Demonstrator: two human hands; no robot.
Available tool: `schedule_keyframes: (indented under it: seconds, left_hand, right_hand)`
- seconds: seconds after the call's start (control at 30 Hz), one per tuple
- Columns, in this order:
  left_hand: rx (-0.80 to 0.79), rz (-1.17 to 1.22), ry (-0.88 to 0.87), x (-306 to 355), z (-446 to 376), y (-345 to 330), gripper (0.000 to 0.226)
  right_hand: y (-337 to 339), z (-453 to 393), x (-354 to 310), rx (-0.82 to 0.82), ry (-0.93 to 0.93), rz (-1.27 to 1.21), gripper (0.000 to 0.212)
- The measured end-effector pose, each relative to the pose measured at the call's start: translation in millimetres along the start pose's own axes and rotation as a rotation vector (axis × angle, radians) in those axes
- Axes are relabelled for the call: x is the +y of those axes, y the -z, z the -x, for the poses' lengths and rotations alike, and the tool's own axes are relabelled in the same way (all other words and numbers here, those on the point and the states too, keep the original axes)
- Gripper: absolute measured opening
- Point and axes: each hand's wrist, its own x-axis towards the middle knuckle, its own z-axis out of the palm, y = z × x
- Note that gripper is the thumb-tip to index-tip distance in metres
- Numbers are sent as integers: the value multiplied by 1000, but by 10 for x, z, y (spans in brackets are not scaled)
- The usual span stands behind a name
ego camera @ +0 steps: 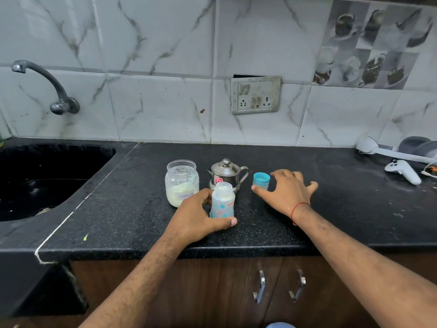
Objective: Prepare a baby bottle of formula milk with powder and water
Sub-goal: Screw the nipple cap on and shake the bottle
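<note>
On the black surface [142,209], bottle [222,200] upright mid-scene, wrapped in left hand [196,216]; blue cap [261,181] just right, touching spread right hand [287,192], not yet pinched.

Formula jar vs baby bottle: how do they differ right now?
The formula jar is wider and squatter; the baby bottle is narrower. The jar is plain clear with a handwritten label and stands free at the back left; the bottle carries printed blue and red marks and sits in the left hand. The jar holds pale powder in its lower part; the bottle's contents are unclear. Both stand upright and capless on the counter.
</note>
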Motion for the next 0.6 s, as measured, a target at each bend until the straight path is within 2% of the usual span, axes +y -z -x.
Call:
schedule_keyframes:
  seconds: [0.17, 0.3, 0.4, 0.6]
  left_hand:
    - [5, -15, 4, -20, -22, -8, 62]
    - [4, 32, -3, -71, -53, -25, 73]
    - [6, 37, -5, -87, -64, -30, 80]
    - [4, 34, -11, -64, -51, -26, 83]
  right_hand:
    - [-78, 44, -22, 109, 26, -167, 57]
    - [-51, 107, 14, 199, 107, -503, 48]
    - [60, 213, -20, 147, 249, -762, 51]
    - [370, 322, -187, -37, 462, -853, 51]
